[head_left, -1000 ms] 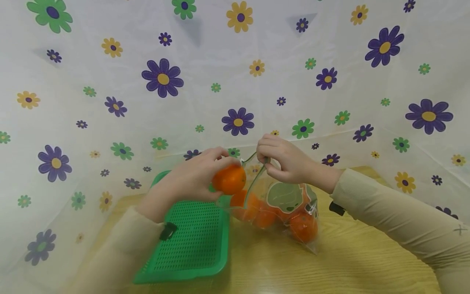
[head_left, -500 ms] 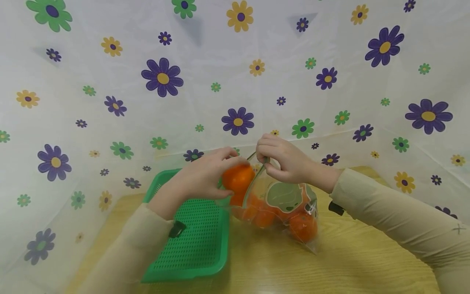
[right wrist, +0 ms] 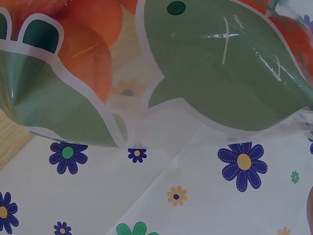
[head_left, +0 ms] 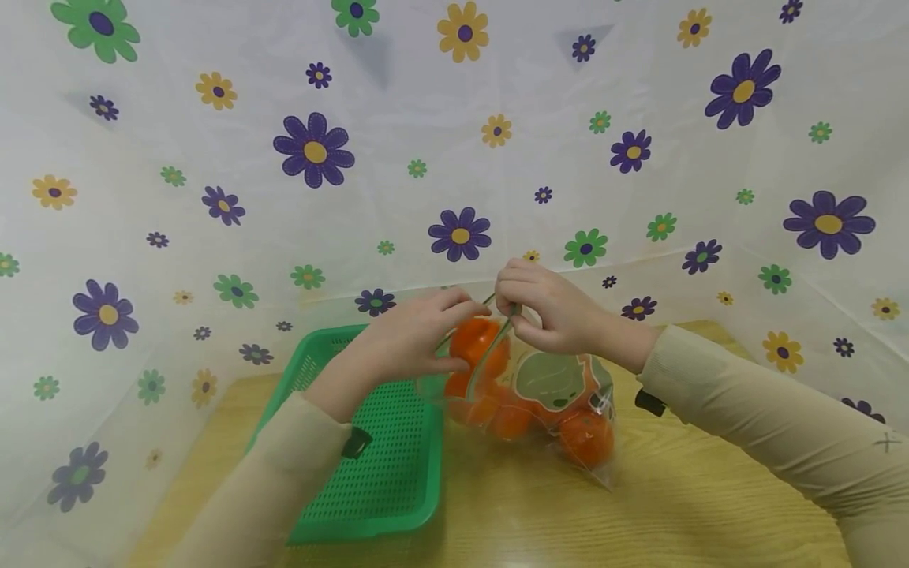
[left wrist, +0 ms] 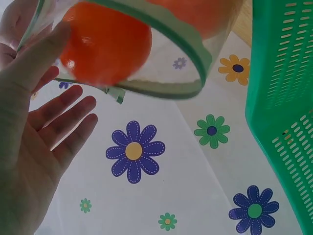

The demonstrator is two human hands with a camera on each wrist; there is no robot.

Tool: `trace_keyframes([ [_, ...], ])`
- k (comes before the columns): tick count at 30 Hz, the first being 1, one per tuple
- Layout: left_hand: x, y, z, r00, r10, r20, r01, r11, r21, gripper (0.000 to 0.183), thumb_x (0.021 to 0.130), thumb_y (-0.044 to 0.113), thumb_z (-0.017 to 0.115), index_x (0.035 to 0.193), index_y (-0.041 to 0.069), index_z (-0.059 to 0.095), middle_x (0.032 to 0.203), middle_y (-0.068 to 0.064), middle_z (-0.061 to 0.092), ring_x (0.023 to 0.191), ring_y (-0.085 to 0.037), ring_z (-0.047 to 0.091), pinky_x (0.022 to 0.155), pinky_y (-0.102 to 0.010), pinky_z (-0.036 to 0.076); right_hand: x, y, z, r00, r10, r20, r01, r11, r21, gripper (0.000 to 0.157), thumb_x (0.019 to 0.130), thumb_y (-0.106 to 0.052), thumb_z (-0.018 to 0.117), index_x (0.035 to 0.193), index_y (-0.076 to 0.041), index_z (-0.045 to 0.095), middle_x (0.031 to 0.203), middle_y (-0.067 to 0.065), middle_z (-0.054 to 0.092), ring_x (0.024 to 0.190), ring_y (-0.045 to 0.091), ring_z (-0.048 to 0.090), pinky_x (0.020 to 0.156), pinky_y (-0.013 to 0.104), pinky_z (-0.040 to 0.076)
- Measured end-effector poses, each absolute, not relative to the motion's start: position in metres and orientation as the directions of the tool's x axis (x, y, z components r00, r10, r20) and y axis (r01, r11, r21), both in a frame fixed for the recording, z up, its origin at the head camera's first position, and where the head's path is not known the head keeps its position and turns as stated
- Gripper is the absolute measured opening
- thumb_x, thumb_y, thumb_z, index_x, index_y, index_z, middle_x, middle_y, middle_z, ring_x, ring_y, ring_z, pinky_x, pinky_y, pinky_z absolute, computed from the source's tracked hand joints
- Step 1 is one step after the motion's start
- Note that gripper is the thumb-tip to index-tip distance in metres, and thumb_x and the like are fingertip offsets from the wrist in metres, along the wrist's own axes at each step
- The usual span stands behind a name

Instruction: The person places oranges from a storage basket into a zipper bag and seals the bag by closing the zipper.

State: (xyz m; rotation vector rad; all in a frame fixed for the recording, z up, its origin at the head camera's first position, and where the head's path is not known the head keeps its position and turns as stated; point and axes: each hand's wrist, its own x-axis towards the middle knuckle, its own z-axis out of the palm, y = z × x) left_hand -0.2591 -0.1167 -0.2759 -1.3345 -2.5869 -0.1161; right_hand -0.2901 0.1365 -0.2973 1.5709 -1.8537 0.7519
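My right hand (head_left: pixel 545 306) pinches the rim of a clear plastic bag (head_left: pixel 550 380), keeping its green-edged mouth spread toward the left. Through the plastic, several orange citrus fruits show, one near the lower right corner (head_left: pixel 586 439). Another orange (head_left: pixel 477 341) is at the bag's mouth, just inside the rim. Beside it is my left hand (head_left: pixel 406 338). The left wrist view shows the thumb of this left hand (left wrist: pixel 41 122) at the orange (left wrist: pixel 110 46), the other fingers extended and apart from it. Green printed shapes (right wrist: pixel 205 68) cover part of the bag in the right wrist view.
A green perforated plastic basket (head_left: pixel 379 461) stands left of the bag, under the left forearm. Both are on a wooden table (head_left: pixel 639 505). Behind hangs a white sheet (head_left: pixel 398 237) printed with flowers.
My left hand has carried the orange rightward from outside the bag into its mouth, and its fingers have loosened from the fruit. The right hand and bag stay nearly still.
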Motion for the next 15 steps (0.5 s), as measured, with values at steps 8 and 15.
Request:
trace_keyframes([
  [8,-0.261,-0.130,-0.280,-0.599,0.759,0.256,0.774,0.631,-0.059,0.061,0.090,0.029,0.087,0.144,0.014,0.061,0.131,-0.006,0.068,0.110,-0.022,0.068,0.095,-0.035,0.061,-0.289,0.135,-0.297,-0.121,-0.660,0.741,-0.990,0.137,-0.039,0.007,0.082,-0.003,0.049,0.083,-0.009,0.053,0.079,0.004,0.048,0.083,0.016,0.041,0.076,0.034,0.035],
  [15,-0.265,-0.141,-0.283,-0.651,0.723,0.231,0.735,0.677,-0.045,0.053,0.096,0.026,0.081,0.144,0.014,0.061,0.131,-0.006,0.067,0.106,-0.021,0.067,0.091,-0.037,0.061,-0.287,0.135,-0.296,-0.125,-0.661,0.740,-0.989,0.138,-0.043,0.006,0.082,-0.004,0.050,0.083,-0.009,0.053,0.080,0.003,0.048,0.084,0.016,0.042,0.076,0.033,0.036],
])
